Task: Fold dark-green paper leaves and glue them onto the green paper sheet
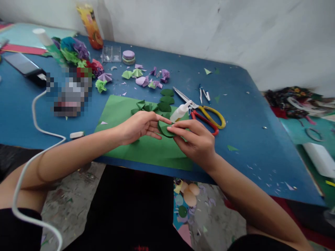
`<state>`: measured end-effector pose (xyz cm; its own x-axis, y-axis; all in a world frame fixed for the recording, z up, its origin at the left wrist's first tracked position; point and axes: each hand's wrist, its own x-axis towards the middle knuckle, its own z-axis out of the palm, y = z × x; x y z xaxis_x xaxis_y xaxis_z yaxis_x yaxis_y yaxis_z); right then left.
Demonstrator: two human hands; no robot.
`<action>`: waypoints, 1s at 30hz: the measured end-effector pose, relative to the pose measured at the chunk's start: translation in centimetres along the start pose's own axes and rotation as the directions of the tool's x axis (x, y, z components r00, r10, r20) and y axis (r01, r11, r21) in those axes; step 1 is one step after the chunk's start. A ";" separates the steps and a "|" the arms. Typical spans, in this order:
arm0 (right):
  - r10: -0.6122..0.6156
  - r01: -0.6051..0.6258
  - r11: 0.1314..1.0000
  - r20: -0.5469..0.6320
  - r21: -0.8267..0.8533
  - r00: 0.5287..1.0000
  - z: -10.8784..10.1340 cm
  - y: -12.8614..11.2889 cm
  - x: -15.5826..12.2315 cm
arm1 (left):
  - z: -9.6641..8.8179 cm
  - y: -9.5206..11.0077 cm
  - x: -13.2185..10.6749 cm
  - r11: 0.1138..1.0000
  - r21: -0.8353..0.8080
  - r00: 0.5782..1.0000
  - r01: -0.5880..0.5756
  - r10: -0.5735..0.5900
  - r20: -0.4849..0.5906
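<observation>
A folded dark green paper circle (pixel 165 129) is between my hands, above the green sheet (pixel 154 153). My right hand (pixel 197 139) pinches its right edge between thumb and fingers. My left hand (pixel 141 127) has its fingers stretched out and apart; they touch the left and top edges of the paper. Just behind the hands is a white glue bottle (pixel 180 112) with a narrow nozzle. Folded dark green paper pieces (pixel 146 106) and flat dark green leaf shapes (pixel 166 96) lie past my fingers. Scissors (pixel 202 113) with red and yellow handles rest to the right.
Purple and light green folded papers (pixel 142 81) lie farther back on the blue table (pixel 251 139). A drawing compass (pixel 204 94) sits beyond the scissors. At left are a phone (pixel 26 68), a white cable (pixel 34 108) and crumpled paper flowers (pixel 75 50). A snack packet (pixel 90 26) leans on the wall.
</observation>
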<state>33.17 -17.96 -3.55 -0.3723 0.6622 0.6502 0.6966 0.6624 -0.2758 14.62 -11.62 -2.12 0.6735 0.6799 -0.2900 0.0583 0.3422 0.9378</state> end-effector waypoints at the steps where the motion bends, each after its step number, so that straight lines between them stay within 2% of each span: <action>1: -0.042 0.042 0.999 0.012 -0.010 0.999 0.0 0.1 0.0 | 0.0 0.0 0.0 1.000 -0.008 1.000 -0.004 0.004 -0.009; 3: -0.084 0.085 0.996 0.044 -0.012 0.995 -0.1 0.0 0.1 | -0.1 -0.2 0.1 0.999 0.023 0.999 -0.038 0.038 -0.033; 4: -0.069 0.069 0.998 0.051 0.002 0.996 -0.2 -0.1 0.2 | -0.1 -0.3 0.1 0.997 0.050 0.997 -0.061 0.063 -0.041; 5: -0.022 0.021 0.999 0.049 0.028 0.999 -0.2 -0.2 0.3 | -0.1 -0.4 0.2 0.993 0.079 0.995 -0.086 0.089 -0.044; 7: 0.149 -0.152 0.981 0.040 0.122 0.988 -0.3 -0.4 0.5 | -0.1 -0.6 0.2 0.982 0.141 0.990 -0.127 0.134 -0.043; 9: 0.350 -0.361 0.897 0.088 0.254 0.933 -0.4 -0.4 0.7 | -0.1 -0.7 0.3 0.965 0.214 0.984 -0.153 0.168 -0.056; 11: 0.473 -0.512 0.773 0.197 0.375 0.859 -0.4 -0.2 0.9 | -0.1 -0.6 0.2 0.944 0.280 0.978 -0.174 0.198 -0.060; 13: 0.520 -0.589 0.670 0.279 0.452 0.807 -0.3 0.2 0.9 | -0.1 -0.6 0.2 0.926 0.323 0.974 -0.198 0.223 -0.044; 16: 0.546 -0.618 0.616 0.301 0.488 0.782 -0.3 0.5 1.0 | -0.1 -0.7 0.1 0.895 0.390 0.968 -0.219 0.249 -0.026; 19: 0.531 -0.621 0.650 0.321 0.438 0.784 -0.3 0.5 1.0 | -0.1 -0.9 -0.1 0.804 0.542 0.954 -0.246 0.298 -0.009; 24: 0.417 -0.583 0.761 0.472 0.286 0.777 0.3 0.3 0.6 | -0.1 -1.2 -0.2 0.499 0.828 0.950 -0.256 0.289 0.119; 27: 0.330 -0.472 0.858 0.488 0.203 0.808 0.8 0.4 0.4 | -0.2 -1.5 -0.1 0.352 0.891 0.944 -0.287 0.265 0.199; 30: 0.222 -0.322 0.936 0.471 0.141 0.854 0.9 0.5 0.2 | -0.3 -1.7 -0.2 0.246 0.913 0.930 -0.326 0.256 0.263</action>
<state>32.87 -17.20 -4.24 -0.4519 0.8776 0.1602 0.6853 0.4565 -0.5674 14.19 -12.17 -3.72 0.8353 0.5494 0.0209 0.4674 -0.7296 0.4991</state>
